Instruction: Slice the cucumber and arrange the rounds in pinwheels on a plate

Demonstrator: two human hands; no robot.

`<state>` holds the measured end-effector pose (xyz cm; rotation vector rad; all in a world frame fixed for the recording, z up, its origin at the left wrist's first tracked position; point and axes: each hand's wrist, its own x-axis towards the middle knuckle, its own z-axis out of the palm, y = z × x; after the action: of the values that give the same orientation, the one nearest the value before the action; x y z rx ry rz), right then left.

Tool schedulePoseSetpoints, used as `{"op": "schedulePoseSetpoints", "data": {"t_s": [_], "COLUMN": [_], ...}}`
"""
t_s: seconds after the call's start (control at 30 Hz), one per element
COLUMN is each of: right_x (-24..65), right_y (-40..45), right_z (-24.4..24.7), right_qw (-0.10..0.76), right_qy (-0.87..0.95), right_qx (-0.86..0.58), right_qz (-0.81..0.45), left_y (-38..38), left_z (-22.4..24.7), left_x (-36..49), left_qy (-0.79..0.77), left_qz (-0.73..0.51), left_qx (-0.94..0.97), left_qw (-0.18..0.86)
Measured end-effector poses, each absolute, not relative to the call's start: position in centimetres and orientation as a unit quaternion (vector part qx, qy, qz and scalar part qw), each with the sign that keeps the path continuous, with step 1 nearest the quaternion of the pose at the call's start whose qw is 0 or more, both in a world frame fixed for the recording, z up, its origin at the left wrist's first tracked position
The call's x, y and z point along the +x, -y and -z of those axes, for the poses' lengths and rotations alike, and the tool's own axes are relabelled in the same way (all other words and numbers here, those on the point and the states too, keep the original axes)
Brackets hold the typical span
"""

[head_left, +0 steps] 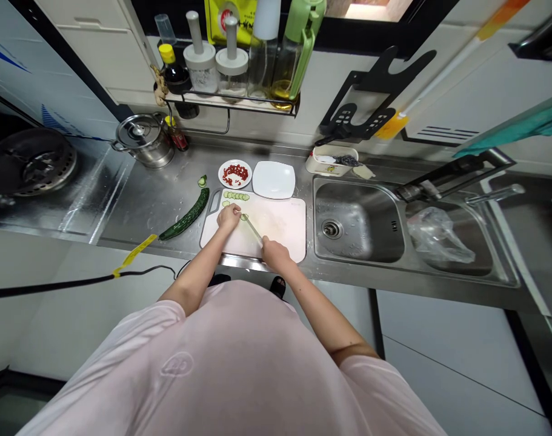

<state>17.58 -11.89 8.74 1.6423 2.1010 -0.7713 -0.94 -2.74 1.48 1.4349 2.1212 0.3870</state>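
Cucumber piece (244, 217) sits just beside the left hand's fingers (233, 209).

Cucumber (244, 217) under left hand (229, 217), right hand (276, 254) knife (253, 229)

A: What is on the steel counter (139, 206)?
B: A white cutting board (282, 227), a long green cucumber (185, 214) just beside it, and a steel pot (143, 140).
A: Anything more?
B: Yes, a white square plate (274, 180) and a small round plate (234, 174) of red bits (235, 174).
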Motion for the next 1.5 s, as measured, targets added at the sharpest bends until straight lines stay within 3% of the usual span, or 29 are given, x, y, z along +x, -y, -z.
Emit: {"op": "schedulePoseSetpoints", "data": {"t_s": [1.5], "right_x": [19.1], "right_y": [11.2], "right_z": [-10.2], "right_qw": [0.211], "right_qy": [-0.747], "right_qx": [0.566], "right_qz": [0.276], "left_y": [2.5], "left_z": [-2.0], "left_x": [-0.9], "left_qy": [-0.793], "left_qz": [-0.134], "left_qx": [0.519], "left_qw": [0.29]}}
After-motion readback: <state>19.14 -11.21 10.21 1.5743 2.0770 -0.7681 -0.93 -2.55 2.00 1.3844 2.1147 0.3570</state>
